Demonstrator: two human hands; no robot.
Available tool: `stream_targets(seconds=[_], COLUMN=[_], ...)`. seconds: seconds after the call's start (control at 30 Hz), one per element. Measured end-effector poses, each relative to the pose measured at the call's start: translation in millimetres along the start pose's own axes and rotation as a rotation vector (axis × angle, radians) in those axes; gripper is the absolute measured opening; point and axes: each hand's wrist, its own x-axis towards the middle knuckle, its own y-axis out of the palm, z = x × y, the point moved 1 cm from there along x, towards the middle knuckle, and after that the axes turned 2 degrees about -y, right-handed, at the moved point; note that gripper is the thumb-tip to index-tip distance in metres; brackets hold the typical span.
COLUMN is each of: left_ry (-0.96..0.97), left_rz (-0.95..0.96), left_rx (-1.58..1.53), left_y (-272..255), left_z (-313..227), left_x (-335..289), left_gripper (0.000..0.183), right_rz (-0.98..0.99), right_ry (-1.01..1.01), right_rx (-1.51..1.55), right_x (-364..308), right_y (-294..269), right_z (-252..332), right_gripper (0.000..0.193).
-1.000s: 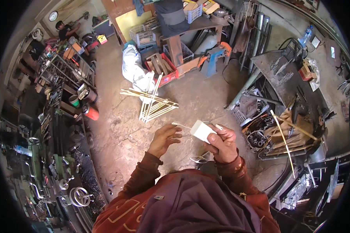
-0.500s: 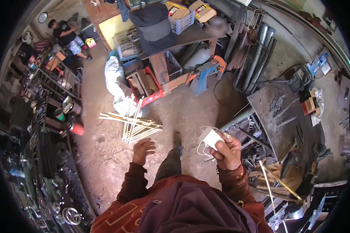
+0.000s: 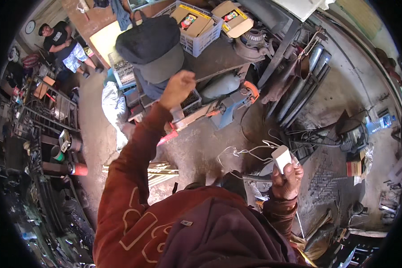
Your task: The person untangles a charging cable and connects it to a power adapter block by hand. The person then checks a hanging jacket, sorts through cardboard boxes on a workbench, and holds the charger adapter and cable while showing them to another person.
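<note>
My right hand [image 3: 288, 182] grips a small white box-shaped block [image 3: 281, 157] between thumb and fingers. A white cord [image 3: 254, 151] trails from it in loose loops to the left. My left arm stretches forward, and my left hand [image 3: 178, 89] is raised in front of a black bag [image 3: 149, 44] on the bench. Its fingers are curled in and nothing shows in them; whether they touch the bag I cannot tell. Pale thin sticks [image 3: 163, 173] lie crossed on the floor, partly hidden by my left arm.
A grey crate [image 3: 201, 41] with cardboard boxes stands on the bench [image 3: 214, 58]. Below it is a blue and orange tool stand [image 3: 230, 111]. Dark pipes [image 3: 306, 89] lean at the right wall. A person [image 3: 64, 47] stands far left. Metal machinery [image 3: 49, 210] lines the left side.
My left hand has swung up and forward from above the floor to the bag, its fingers curling. My right hand has moved right with the white block. The far person now stands upright.
</note>
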Motion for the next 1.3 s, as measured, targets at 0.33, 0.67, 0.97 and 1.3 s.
stream_targets(seconds=[0.33,0.67,0.97,1.3], left_ry=[-0.003,-0.125,-0.217,-0.206], left_rz=[-0.186,-0.395,-0.240,-0.288], left_rx=[0.577,1.373,1.371,1.206], left_y=[7,-10,-8,-68], left_z=[100,138,141,101], left_x=[310,405,403,486], left_gripper=[0.035,0.071,0.090,0.077], right_rz=[0.035,0.006,0.114,0.239], right_ry=[-0.032,0.079,0.162,0.147], right_rx=[0.073,0.073,0.036,0.047], right_x=[205,375,453,491], right_y=[-38,-58,-39,-15], right_z=[-19,-4,-18,-22], right_gripper=[0.040,0.039,0.054,0.048])
